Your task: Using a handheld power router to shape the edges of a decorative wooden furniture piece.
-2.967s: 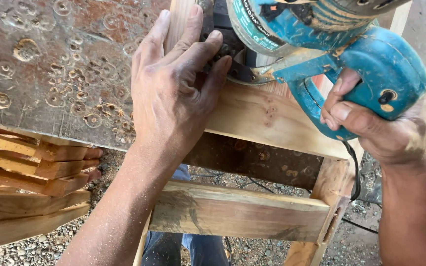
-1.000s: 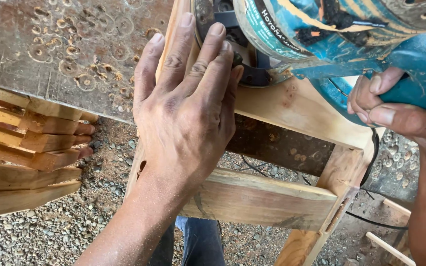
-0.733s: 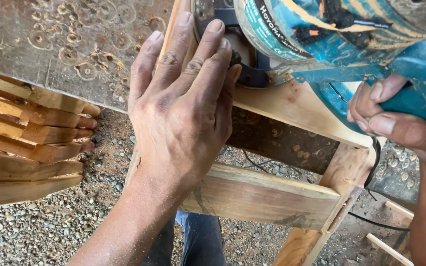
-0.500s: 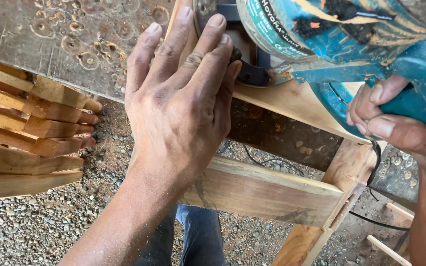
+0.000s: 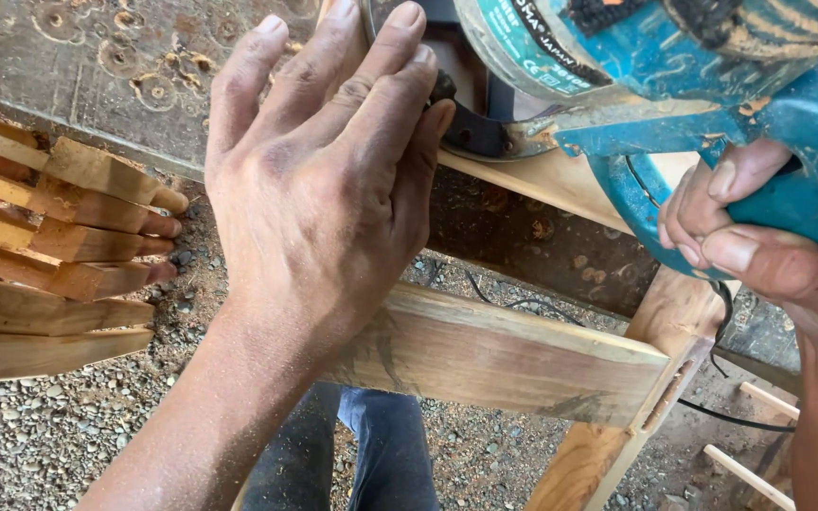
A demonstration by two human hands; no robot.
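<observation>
My power saw (image 5: 693, 85) sits at the top right on the wooden bench (image 5: 542, 180), teal plastic body, scuffed and dusty, w/ a dark metal guard at its left end. A curved teal band w/ small white print wraps the housing near the top centre; can't say more abt it than shape & colour. My right hand (image 5: 750, 237) is curled tight round the saw's handle, fingers wrapped under, thumb on top. My left hand (image 5: 324, 189) lies flat & spread, fingers together-ish, pressing down on a narrow wood strip (image 5: 333, 19) just beside the guard, fingertips touching the dark metal. Hand covers most of the strip, so I can't tell its length. Left of it, a grey metal sheet (image 5: 78, 66) w/ ring-shaped marks. Below that, a stack of cut wood pieces (image 5: 59, 255), ends reddish. Under the bench: a cross rail (image 5: 513, 355), a black cord (image 5: 523, 303), gravel (image 5: 68, 435), my jeans leg (image 5: 381, 445).
</observation>
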